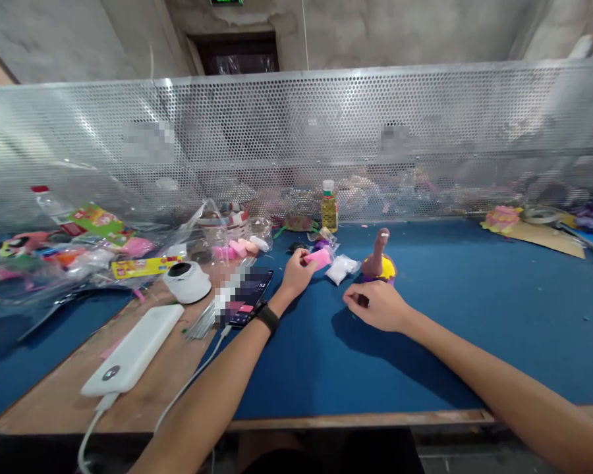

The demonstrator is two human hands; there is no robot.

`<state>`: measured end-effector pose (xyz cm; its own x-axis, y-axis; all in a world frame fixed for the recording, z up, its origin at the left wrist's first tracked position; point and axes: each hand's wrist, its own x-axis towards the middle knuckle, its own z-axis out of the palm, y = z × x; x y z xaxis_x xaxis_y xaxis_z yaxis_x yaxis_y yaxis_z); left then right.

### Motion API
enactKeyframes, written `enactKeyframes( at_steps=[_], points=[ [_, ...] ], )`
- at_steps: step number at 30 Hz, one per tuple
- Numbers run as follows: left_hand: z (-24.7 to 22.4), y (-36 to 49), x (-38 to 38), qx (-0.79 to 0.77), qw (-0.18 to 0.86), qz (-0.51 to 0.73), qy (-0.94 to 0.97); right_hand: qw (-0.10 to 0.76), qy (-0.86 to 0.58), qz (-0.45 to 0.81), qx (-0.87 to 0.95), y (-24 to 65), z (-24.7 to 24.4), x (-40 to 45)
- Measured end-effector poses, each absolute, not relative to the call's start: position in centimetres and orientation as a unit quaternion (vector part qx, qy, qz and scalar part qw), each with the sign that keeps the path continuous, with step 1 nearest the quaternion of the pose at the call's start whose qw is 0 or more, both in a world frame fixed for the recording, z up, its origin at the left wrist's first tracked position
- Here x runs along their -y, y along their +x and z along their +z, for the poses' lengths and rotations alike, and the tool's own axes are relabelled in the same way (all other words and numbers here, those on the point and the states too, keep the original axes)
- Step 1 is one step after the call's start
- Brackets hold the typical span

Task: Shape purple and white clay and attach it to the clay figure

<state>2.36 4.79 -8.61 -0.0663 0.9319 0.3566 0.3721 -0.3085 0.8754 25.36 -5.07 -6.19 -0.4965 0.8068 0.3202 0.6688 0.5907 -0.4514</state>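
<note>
Between its fingertips, my left hand [297, 273] pinches a soft-looking pink piece of modelling clay [318, 259] above the blue table mat. To the right of that piece lies a small clear bag of white clay [342, 268]. My right hand [378, 305] hovers low over the mat with thumb and fingers drawn together; whatever they hold, if anything, is too small to see. Just behind it stands a clay figure [375, 259] with a brown upright neck and a yellow and purple body, its lower part partly hidden by my hand.
Left of my left arm lie a phone [250, 296], a white power bank [133, 349] with a cable, and a white round camera [186, 282]. A bottle of yellow liquid [329, 207] stands before the perforated metal screen [296, 131]. Plastic bags and clay pieces crowd the left.
</note>
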Motion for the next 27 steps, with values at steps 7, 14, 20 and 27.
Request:
enactKeyframes(
  at_steps=[7, 14, 20, 27],
  points=[
    [-7.4, 4.1, -2.1, -0.355, 0.475, 0.39, 0.704, 0.276, -0.479, 0.212, 0.806, 25.6, -6.3, 4.8],
    [-8.1, 4.8, -1.3, -0.379, 0.314, 0.329, 0.806, 0.231, -0.494, 0.129, 0.828, 25.8, -6.9, 4.3],
    [-8.5, 4.3, -2.2, -0.509, 0.138, 0.331, 0.782, 0.229, -0.499, 0.122, 0.827, 25.9, -7.4, 4.1],
    [-9.5, 2.8, -5.6, -0.586, -0.066, 0.274, 0.76, 0.337, -0.493, 0.373, 0.71, 24.8, -7.8, 4.2]
  ],
)
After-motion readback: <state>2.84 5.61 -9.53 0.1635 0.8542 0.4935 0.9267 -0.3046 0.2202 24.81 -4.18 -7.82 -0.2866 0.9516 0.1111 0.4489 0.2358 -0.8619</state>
